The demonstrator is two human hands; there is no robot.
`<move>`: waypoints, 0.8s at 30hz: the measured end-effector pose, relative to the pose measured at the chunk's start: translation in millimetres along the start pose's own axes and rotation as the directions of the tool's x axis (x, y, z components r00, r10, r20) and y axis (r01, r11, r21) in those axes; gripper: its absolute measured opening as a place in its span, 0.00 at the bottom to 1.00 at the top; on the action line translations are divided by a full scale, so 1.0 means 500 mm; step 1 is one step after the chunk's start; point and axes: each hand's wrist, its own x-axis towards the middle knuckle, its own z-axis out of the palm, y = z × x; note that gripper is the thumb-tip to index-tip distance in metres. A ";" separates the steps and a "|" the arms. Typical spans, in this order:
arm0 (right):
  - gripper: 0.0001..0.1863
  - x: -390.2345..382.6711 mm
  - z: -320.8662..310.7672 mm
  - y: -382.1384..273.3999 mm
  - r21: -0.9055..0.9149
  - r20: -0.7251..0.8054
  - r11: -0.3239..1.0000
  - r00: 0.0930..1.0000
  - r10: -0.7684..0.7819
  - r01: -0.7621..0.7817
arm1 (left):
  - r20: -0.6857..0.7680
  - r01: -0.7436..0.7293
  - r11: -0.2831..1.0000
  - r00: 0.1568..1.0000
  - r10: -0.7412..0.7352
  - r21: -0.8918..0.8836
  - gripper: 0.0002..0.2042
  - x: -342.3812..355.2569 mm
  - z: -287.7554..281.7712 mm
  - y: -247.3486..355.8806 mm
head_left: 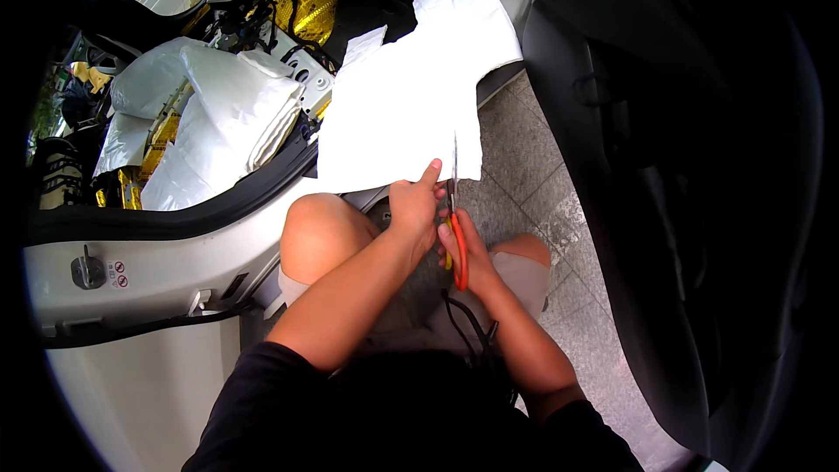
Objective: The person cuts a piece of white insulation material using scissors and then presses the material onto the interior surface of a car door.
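A white padded sheet [398, 96] with a stepped outline spans the space in front of me, over the car's door opening. My left hand [412, 201] is closed on its lower edge, thumb lying on top. My right hand [463, 249] grips scissors [458, 240] with red-orange and yellow handles; their long blades point away from me and lie along the sheet just right of my left thumb, near its lower right part.
A car body with a white sill [149, 275] is at left, holding folded white padding [218, 114], gold foil [323, 4], wiring and brackets. A black door panel [664, 166] stands at right. My bent knees are over grey paving [577, 315].
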 end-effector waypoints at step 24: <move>0.13 -0.010 0.041 -0.011 0.054 -0.167 0.998 0.986 -0.006 0.015 | -0.048 -0.051 0.994 0.997 0.056 0.100 0.18 0.024 0.000 -0.006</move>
